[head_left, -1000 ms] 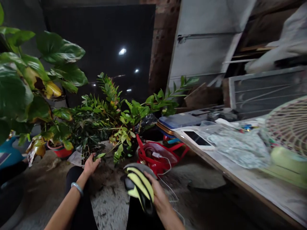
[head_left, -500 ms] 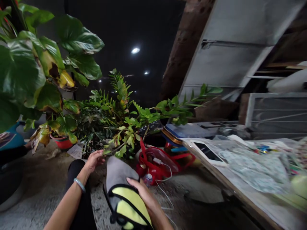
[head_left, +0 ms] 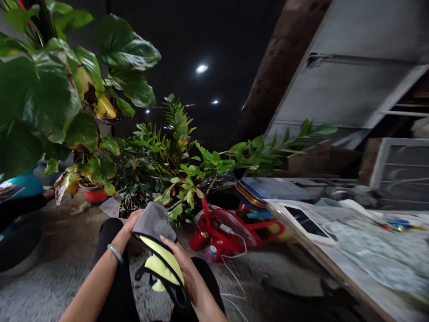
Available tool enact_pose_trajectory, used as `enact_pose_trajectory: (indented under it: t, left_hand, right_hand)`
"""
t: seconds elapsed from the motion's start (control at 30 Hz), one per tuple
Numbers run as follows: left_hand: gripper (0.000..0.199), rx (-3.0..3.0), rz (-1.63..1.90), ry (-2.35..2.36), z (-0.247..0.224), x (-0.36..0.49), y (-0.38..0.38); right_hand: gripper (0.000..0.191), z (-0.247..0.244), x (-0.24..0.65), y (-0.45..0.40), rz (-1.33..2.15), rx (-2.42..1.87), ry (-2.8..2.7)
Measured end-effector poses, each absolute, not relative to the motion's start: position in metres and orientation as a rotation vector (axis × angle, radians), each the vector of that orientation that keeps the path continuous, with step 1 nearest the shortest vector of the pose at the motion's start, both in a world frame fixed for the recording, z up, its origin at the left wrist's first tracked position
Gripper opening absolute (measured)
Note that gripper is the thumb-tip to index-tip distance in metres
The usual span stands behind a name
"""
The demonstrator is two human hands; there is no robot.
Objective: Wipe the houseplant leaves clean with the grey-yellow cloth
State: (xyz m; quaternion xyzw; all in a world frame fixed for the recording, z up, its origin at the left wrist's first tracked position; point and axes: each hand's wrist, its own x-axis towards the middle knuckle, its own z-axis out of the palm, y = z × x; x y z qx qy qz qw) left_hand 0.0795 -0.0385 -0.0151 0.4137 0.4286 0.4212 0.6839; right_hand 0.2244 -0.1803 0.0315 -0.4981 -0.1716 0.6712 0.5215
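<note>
A soft cloth (head_left: 154, 220), grey on one face and yellow on the other with black edging, is bunched up above my lap. My right hand (head_left: 179, 255) grips it from the right, thumb on top. On its far left side my left hand (head_left: 133, 222), with a pale bangle on the wrist, closes on the grey part; some of those fingers are hidden behind the fabric. The yellow side and a dark trailing edge hang down between my forearms.
Leafy potted plants stand ahead, one in a red pot (head_left: 93, 193). A red bag (head_left: 228, 230) with a white cable (head_left: 241, 255) lies on the floor. At right, a table (head_left: 301, 252) bears a white phone (head_left: 306, 222) and plastic sheeting. Another person's arm (head_left: 25, 208) shows at far left.
My right hand has brought the cloth left and a little up, and my left hand, earlier apart from it near the leaves, now holds its edge. The view has shifted left.
</note>
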Motion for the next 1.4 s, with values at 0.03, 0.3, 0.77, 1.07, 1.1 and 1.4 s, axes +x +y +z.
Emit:
enact_pose_trajectory:
  t: [0.03, 0.3, 0.77, 1.07, 1.1, 1.4]
  left_hand:
    - [0.021, 0.938, 0.953, 0.996, -0.015, 0.077, -0.039]
    - [0.045, 0.943, 1.224, 1.185, 0.007, 0.047, -0.054]
    - [0.048, 0.792, 0.875, 0.574, 0.021, 0.065, -0.138]
    - [0.039, 0.672, 0.874, 0.563, 0.018, 0.061, -0.140]
    - [0.040, 0.671, 0.853, 0.555, 0.016, 0.061, -0.140]
    - [0.040, 0.593, 0.821, 0.558, -0.004, 0.067, -0.140]
  right_hand:
    - [0.035, 0.027, 0.222, -0.186, 1.574, -1.187, -0.425]
    - [0.044, 0.063, 0.238, -0.206, 1.104, -1.341, -0.821]
    - [0.021, 0.101, 0.236, -0.195, 0.751, -1.482, -1.353]
    - [0.018, 0.094, 0.237, -0.185, 0.827, -1.284, -1.487]
    - [0.018, 0.094, 0.237, -0.185, 0.836, -1.282, -1.523]
    - [0.046, 0.084, 0.231, -0.176, 0.771, -1.505, -1.387]
